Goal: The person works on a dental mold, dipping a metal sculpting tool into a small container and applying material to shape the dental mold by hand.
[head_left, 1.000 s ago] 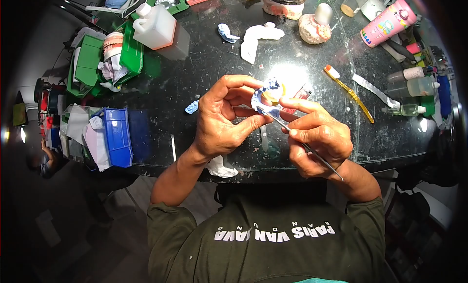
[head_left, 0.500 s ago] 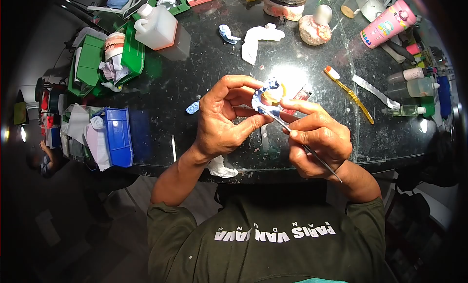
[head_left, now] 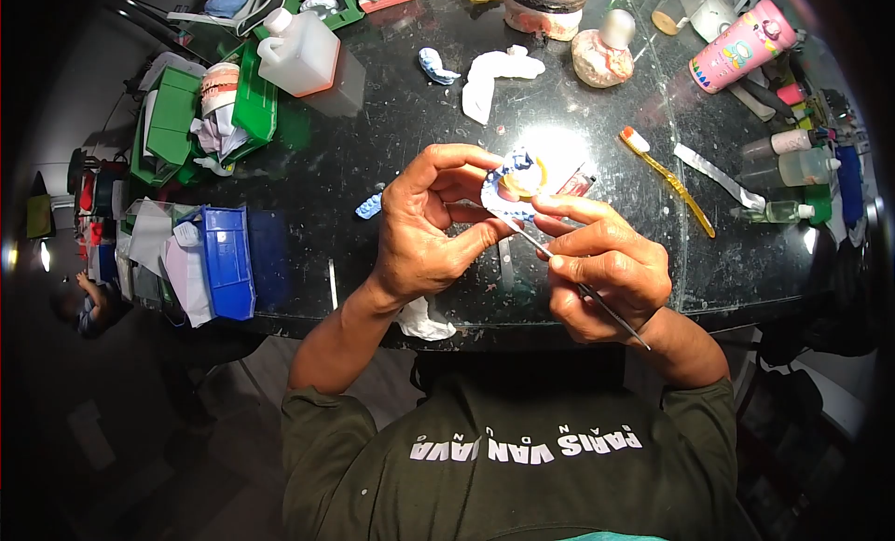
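Between its thumb and fingers, my left hand [head_left: 424,224] grips a dental model [head_left: 496,194], a blue-and-white arch with a yellowish-white middle. My right hand [head_left: 611,271] is closed around a slim metal dental tool [head_left: 606,305], whose upper end meets the near side of the model. The fingertips of my right hand are close to the model's right edge; I cannot tell whether they touch it. A small blue piece [head_left: 369,205] lies left of my left hand. Behind the hands rest a white curved piece [head_left: 479,84] and a blue-and-white arch piece [head_left: 435,66].
A yellow toothbrush [head_left: 673,187] and a white strip [head_left: 713,175] lie to the right. Green bins [head_left: 256,98], a blue bin [head_left: 227,261] and a plastic jug [head_left: 300,54] stand left. A pink canister [head_left: 743,45] and a round burner-like jar [head_left: 602,58] are at the back.
The tool and my right hand have shifted slightly left, and the tool's tip sits a little differently on the model. My left hand stays nearly still.
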### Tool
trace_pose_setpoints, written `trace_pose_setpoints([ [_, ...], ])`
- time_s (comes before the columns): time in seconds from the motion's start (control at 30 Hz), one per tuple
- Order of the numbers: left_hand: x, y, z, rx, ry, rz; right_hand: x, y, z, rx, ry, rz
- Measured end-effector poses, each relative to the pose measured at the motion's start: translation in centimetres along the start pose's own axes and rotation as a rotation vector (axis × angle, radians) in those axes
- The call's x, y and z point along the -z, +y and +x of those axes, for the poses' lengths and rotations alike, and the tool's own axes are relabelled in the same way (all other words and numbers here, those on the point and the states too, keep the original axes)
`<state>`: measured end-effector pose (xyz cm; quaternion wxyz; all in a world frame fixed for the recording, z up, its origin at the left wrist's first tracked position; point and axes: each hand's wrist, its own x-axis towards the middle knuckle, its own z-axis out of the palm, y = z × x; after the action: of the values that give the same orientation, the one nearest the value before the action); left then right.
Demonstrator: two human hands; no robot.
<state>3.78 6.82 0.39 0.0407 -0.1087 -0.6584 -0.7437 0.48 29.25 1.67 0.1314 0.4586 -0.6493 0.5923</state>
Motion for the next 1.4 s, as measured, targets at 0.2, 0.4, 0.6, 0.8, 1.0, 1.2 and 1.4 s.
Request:
trace_pose_setpoints([
  [0.2,-0.3,0.1,0.0,-0.033,0.025,0.005,-0.3,0.1,-0.2,-0.015,0.079,-0.012],
  [0.4,-0.5,-0.3,-0.3,-0.184,0.058,0.172,-0.4,0.0,-0.3,-0.042,0.077,-0.031],
  [0.6,-0.5,-0.4,-0.2,-0.234,0.062,0.226,-0.3,-0.2,-0.3,-0.05,0.048,-0.027],
  [0.8,-0.6,-0.5,-0.2,-0.23,0.06,0.22,-0.3,-0.1,-0.3,-0.024,0.059,-0.029],
  [1.0,-0.6,-0.3,-0.1,-0.229,0.046,0.218,-0.1,-0.1,-0.2,-0.023,0.011,-0.048],
  [1.2,-0.5,-0.5,-0.2,-0.205,0.071,0.222,-0.1,-0.4,0.1,0.0,0.034,-0.083],
  [1.4,0.4,-0.2,0.2,-0.205,0.181,0.295,1.2,0.9,0.6,-0.076,0.11,-0.38],
])
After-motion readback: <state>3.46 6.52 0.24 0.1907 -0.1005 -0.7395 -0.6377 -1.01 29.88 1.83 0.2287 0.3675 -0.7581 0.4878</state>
